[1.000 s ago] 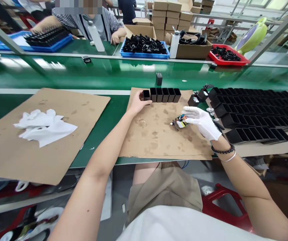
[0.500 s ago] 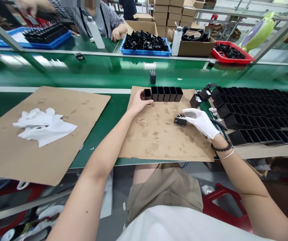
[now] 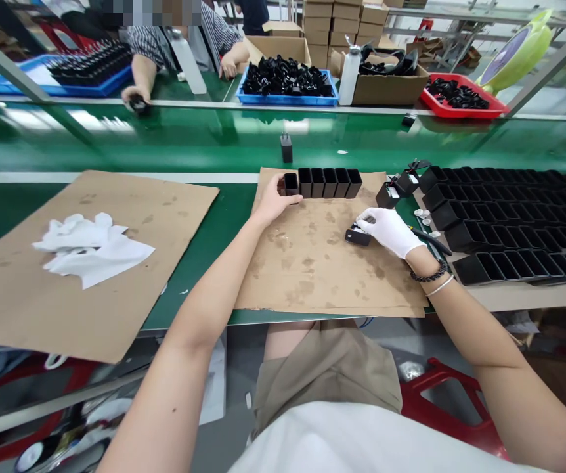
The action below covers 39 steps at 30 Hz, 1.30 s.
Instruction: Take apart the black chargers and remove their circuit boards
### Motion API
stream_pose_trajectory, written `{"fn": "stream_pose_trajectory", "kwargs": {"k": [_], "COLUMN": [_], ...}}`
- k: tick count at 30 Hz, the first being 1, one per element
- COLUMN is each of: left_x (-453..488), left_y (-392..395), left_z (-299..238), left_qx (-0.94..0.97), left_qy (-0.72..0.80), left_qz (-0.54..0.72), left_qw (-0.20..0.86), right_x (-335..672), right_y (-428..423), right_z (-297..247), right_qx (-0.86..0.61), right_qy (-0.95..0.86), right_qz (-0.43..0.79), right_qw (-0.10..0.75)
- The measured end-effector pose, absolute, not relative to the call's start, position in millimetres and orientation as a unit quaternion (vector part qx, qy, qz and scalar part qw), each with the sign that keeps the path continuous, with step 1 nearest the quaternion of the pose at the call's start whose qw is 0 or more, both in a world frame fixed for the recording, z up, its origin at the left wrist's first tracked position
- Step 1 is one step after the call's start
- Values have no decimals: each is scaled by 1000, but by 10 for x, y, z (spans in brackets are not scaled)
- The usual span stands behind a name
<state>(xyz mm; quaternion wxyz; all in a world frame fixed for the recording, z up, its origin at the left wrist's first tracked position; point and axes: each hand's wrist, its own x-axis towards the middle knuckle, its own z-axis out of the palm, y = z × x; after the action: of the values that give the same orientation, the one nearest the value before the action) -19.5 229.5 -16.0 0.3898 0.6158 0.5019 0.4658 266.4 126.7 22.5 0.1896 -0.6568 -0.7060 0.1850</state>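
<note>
My bare left hand [image 3: 272, 200] is curled round the leftmost black casing [image 3: 290, 183] of a short row of open black casings [image 3: 329, 182] at the far edge of a brown cardboard sheet [image 3: 312, 263]. My right hand [image 3: 389, 230], in a white glove, pinches a small black part with a circuit piece [image 3: 358, 235] against the cardboard. Beside that wrist lie rows of empty black casings [image 3: 504, 217].
A second cardboard sheet [image 3: 66, 289] with crumpled white gloves [image 3: 90, 246] lies to the left. A black adapter [image 3: 286, 148] stands on the green conveyor belt [image 3: 204, 141]. Across it a person's hand [image 3: 135, 98] rests near blue trays [image 3: 285, 82], a red tray [image 3: 455, 98] and boxes.
My right hand turned the small part over and pressed it down on the cardboard. The adapter on the belt drifted left. The person opposite reached a hand down to the belt.
</note>
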Motion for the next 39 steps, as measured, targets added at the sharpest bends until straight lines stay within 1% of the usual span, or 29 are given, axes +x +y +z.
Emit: {"fn": "stream_pose_trajectory", "kwargs": {"k": [2, 4, 5, 6, 9, 11, 14, 21, 27, 30, 33, 34, 36, 39], "left_x": [-138, 9, 117, 241, 608, 760, 813, 805, 649, 380, 93, 17, -87, -131], "left_y": [2125, 1840, 1669, 1495, 1077, 954, 948, 969, 991, 1150, 1454, 1572, 1801, 2063], "left_z": [-17, 123, 171, 197, 141, 47, -65, -120, -55, -8, 0, -5, -21, -39], "left_qx": [638, 684, 710, 730, 786, 807, 822, 829, 847, 819, 742, 711, 655, 632], "left_qy": [509, 482, 455, 432, 384, 374, 373, 377, 339, 348, 427, 460, 516, 539], "left_qz": [488, 507, 501, 483, 360, 312, 291, 289, 281, 353, 448, 458, 446, 427], "left_qw": [310, 205, 196, 218, 325, 333, 316, 293, 299, 289, 258, 269, 325, 358], "right_x": [2672, 2684, 2689, 2693, 2707, 2723, 2758, 2785, 2944, 3001, 2919, 2877, 2804, 2763], "right_y": [1267, 1254, 1242, 1227, 1183, 1178, 1228, 1345, 1217, 1119, 1098, 1112, 1152, 1161], "right_z": [233, 234, 233, 230, 213, 197, 164, 111, 324, 438, 456, 448, 431, 438], "right_qx": [-654, -649, -648, -646, -636, -626, -617, -594, -544, -480, -439, -442, -459, -465], "right_qy": [-713, -720, -723, -725, -735, -741, -742, -748, -782, -820, -827, -819, -798, -759], "right_qz": [177, 166, 159, 153, 149, 164, 193, 232, 235, 266, 324, 337, 351, 390], "right_qw": [180, 179, 180, 182, 184, 181, 178, 183, 195, 164, 137, 143, 172, 234]}}
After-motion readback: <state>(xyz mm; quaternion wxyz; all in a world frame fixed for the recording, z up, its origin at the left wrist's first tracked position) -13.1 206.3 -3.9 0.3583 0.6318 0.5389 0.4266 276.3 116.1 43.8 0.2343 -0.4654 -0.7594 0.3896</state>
